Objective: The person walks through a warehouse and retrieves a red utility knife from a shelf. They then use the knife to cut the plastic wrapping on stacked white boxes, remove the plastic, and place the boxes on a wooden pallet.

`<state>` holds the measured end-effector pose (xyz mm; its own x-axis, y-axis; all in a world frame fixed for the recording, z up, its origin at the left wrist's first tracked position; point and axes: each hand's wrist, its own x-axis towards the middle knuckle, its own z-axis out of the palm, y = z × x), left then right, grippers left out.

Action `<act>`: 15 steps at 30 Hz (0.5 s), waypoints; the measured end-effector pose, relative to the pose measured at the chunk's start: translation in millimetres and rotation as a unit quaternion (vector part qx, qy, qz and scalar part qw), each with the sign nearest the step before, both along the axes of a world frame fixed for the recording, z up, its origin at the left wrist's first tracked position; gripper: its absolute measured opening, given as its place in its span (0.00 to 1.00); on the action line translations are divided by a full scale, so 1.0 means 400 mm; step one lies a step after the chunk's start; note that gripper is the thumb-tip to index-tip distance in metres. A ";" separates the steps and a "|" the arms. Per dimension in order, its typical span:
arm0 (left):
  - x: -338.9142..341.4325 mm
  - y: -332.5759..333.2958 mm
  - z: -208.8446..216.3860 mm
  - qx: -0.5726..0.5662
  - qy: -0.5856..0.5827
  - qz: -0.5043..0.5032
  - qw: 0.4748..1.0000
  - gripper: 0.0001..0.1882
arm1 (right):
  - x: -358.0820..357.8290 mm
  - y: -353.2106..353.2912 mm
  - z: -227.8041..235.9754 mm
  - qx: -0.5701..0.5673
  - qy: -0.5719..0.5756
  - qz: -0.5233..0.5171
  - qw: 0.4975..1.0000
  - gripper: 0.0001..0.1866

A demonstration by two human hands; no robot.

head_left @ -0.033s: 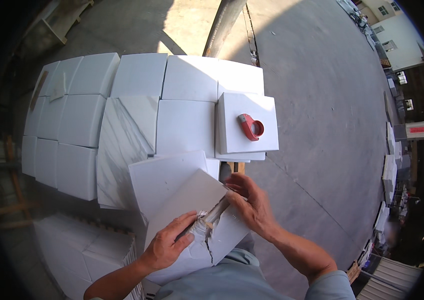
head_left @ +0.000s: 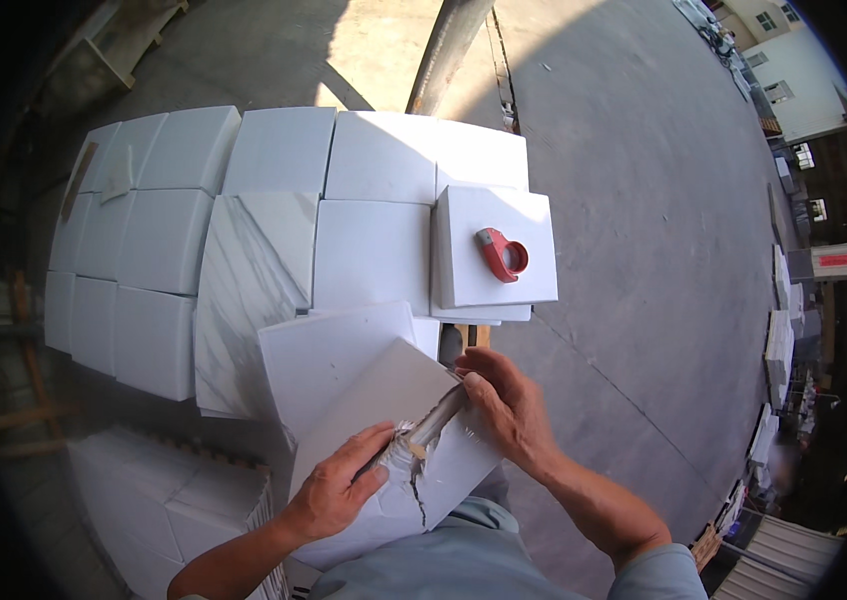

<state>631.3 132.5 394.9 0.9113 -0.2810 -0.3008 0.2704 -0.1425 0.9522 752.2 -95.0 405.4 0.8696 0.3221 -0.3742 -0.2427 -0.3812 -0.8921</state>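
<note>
A white box (head_left: pixel 374 395) lies tilted right in front of me, its wrapping split and ragged along one edge. The torn seam (head_left: pixel 434 415) shows a greyish inside, and a dark crack runs down from its near end. At that near end my left hand (head_left: pixel 329 487) grips the box, fingers curled over the edge and thumb against the side. My right hand (head_left: pixel 511 408) pinches the far end of the seam, thumb on the torn edge and fingers partly hidden behind it. Under the tilted box lies another white slab-like box (head_left: pixel 329 345).
Rows of white boxes (head_left: pixel 374 255) fill the stack ahead, with a grey-veined white slab (head_left: pixel 254 290) among them. A red tape dispenser (head_left: pixel 502 255) rests on the right-hand box. More white boxes (head_left: pixel 159 500) stand at lower left; a post (head_left: pixel 444 55) rises beyond the stack.
My right hand has shifted slightly to the right at the seam's far end. My left hand has stayed in place.
</note>
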 end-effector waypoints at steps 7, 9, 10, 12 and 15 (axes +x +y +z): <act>0.027 -0.023 -0.026 0.004 -0.045 -0.031 0.999 0.26 | -0.008 -0.092 0.022 -0.065 0.038 0.146 0.986 0.30; 0.032 -0.036 -0.037 0.021 -0.055 -0.032 0.998 0.26 | -0.023 -0.098 0.008 -0.086 -0.032 0.171 0.981 0.28; 0.034 -0.043 -0.041 0.037 -0.059 -0.032 0.997 0.26 | -0.028 -0.094 0.004 -0.100 -0.048 0.178 0.978 0.28; 0.040 -0.057 -0.037 0.067 -0.063 -0.027 0.995 0.26 | -0.037 -0.080 -0.004 -0.129 -0.078 0.193 0.970 0.29; 0.051 -0.081 -0.023 0.107 -0.065 -0.024 0.992 0.27 | -0.038 -0.067 0.002 -0.134 -0.090 0.191 0.968 0.28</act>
<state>651.7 100.2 385.8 0.9336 -0.2672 -0.2385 0.1348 -0.3550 0.9251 737.1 -122.0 406.1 0.7649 0.5456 -0.3425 0.1121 -0.6364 -0.7632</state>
